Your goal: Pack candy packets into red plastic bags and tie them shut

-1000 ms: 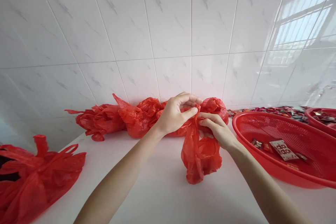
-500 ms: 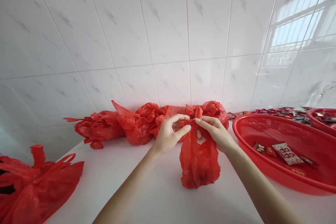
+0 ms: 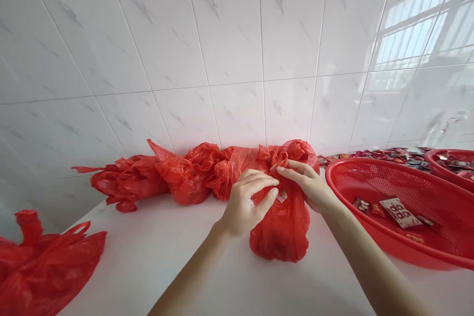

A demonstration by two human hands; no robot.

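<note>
Lower than half a second ago, our left hand (image 3: 246,202) bends thumb and fingertips nearly together beside one red bag (image 3: 283,232); we cannot tell whether it grips film. Our right hand (image 3: 313,187) pinches that bag's neck at centre, above the white table (image 3: 148,247). At right we count two baskets (image 3: 392,182), the larger one's rim near our right forearm. Bare tabletop opens leftward, toward one red plastic heap (image 3: 55,271).

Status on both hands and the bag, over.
Right hand pinches red bag at gathered top. Left hand alongside, contact unclear. Red basket close on the right.
</note>
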